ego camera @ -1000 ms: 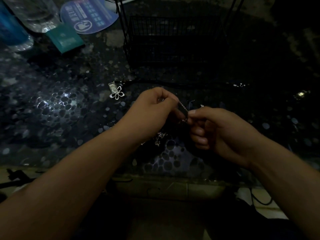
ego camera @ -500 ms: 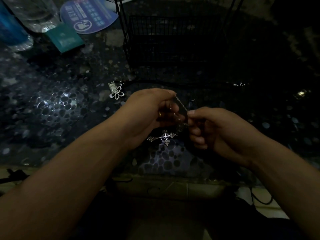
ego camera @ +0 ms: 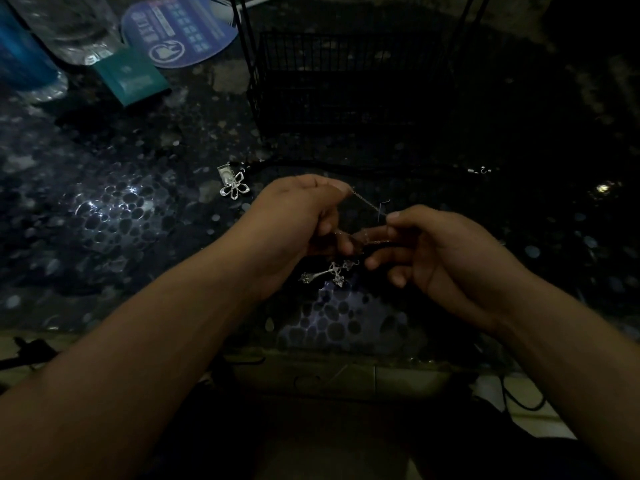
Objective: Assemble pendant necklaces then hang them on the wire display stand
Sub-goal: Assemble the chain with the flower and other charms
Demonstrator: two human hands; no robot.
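My left hand [ego camera: 298,220] and my right hand [ego camera: 446,251] meet over the dark pebble-patterned table. Both pinch a thin silver chain [ego camera: 367,201] that runs between their fingertips. A silver cross pendant [ego camera: 332,271] hangs just below the fingers, between the two hands. A silver flower pendant [ego camera: 235,188] with a small tag lies on the table to the left, on a dark cord. The black wire display stand [ego camera: 343,77] rises behind the hands; its top is out of frame.
A teal box [ego camera: 133,77], a round blue card [ego camera: 180,29] and plastic bottles [ego camera: 65,26] stand at the back left. A small clasp [ego camera: 479,170] lies at the right. The table's front edge [ego camera: 329,358] runs below my wrists.
My left hand turned and dropped slightly, so the cross pendant swung out from under it into view. My right hand spread a little from the left, and the chain now stretches between them.
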